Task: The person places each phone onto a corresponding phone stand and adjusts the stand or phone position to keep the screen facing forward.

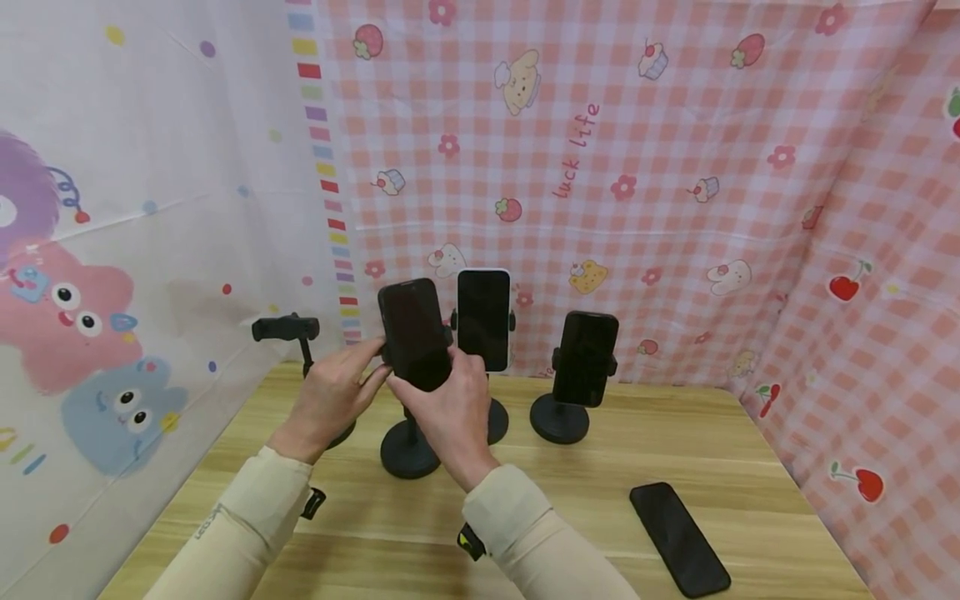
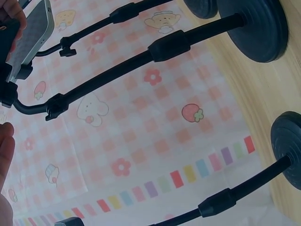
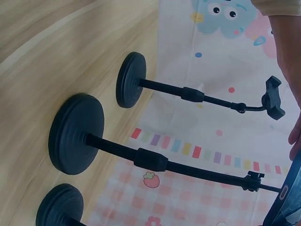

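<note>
A black smartphone (image 1: pixel 414 329) stands upright, slightly tilted, in the clamp of a black phone stand (image 1: pixel 409 451). With its thumb across the lower front, my right hand (image 1: pixel 459 412) grips the phone's lower right part; fingers show behind it in the left wrist view. My left hand (image 1: pixel 330 396) pinches the stand's clamp at the phone's left edge, between thumb and fingers. Its fingers (image 2: pixel 5 146) are partly cut off in the left wrist view. In the right wrist view, the phone's edge (image 3: pixel 288 190) shows at the lower right.
Behind, a white-framed phone (image 1: pixel 483 321) sits in another stand. To the right, a stand (image 1: pixel 559 421) holds a black phone (image 1: pixel 585 358). An unoccupied stand (image 1: pixel 286 327) is at left. One black phone (image 1: pixel 679 539) lies on the wooden table (image 1: pixel 585 508). Patterned cloths (image 1: pixel 637 167) surround the table.
</note>
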A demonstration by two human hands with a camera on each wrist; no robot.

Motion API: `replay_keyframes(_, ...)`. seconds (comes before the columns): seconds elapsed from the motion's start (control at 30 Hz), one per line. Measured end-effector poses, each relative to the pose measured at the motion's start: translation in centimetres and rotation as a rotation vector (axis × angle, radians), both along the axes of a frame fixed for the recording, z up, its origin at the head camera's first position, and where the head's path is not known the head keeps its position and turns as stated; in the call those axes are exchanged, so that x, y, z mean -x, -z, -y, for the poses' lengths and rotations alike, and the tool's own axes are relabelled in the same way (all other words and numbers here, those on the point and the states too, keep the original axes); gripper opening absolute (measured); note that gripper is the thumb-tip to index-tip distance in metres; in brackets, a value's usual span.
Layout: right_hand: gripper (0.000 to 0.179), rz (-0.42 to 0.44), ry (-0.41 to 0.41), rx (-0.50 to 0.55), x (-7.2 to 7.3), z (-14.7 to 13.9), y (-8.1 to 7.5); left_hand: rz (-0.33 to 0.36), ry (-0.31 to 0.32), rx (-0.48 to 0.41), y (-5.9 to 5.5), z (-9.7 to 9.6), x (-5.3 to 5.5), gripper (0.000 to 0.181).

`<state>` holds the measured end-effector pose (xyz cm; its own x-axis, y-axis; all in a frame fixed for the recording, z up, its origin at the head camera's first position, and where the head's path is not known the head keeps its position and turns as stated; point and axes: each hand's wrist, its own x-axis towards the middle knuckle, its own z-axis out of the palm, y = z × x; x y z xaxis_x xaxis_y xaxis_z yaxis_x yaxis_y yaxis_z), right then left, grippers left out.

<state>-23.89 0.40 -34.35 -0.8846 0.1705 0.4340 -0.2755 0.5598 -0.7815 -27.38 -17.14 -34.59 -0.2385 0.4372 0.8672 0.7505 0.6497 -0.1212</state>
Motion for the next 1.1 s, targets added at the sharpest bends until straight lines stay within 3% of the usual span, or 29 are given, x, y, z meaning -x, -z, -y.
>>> replay_keyframes(0.1,0.085,-0.007,0.0,0.002,0.1,0.0,0.1,-0.002,0.0,0.005,0.0,0.0,0.0,0.037)
replay_keyframes(0.27,0.084,-0.023,0.005,-0.008,0.4,0.0,0.3,-0.049,0.0,0.014,0.0,-0.1,-0.1,0.045)
replay_keyframes(0.37,0.085,-0.031,0.01,-0.023,0.5,-0.1,0.4,-0.066,-0.002,0.016,0.0,-0.2,-0.3,0.036)
replay_keyframes(0.43,0.086,-0.032,0.008,-0.032,0.5,-0.1,0.4,-0.057,-0.004,0.004,0.1,-0.2,-0.4,0.036)
replay_keyframes(0.53,0.089,-0.032,0.011,-0.044,0.4,0.0,0.2,-0.033,-0.007,-0.009,0.0,-0.3,-0.5,0.052)
replay_keyframes(0.7,0.094,-0.007,-0.001,-0.065,0.3,-0.1,0.1,0.004,-0.003,-0.017,0.0,-0.1,-0.6,0.051)
replay_keyframes(0.83,0.096,0.012,-0.022,-0.071,0.3,-0.4,-0.1,0.067,0.01,-0.042,0.0,0.0,-0.6,0.043)
replay_keyframes(0.93,0.093,0.025,-0.049,-0.06,0.3,-0.7,-0.3,0.151,0.006,-0.084,-0.1,0.0,-0.7,0.038)
replay_keyframes(1.1,0.088,0.034,-0.088,-0.06,0.4,-1.3,-0.8,0.419,-0.054,-0.152,-0.7,-0.5,-1.2,0.037)
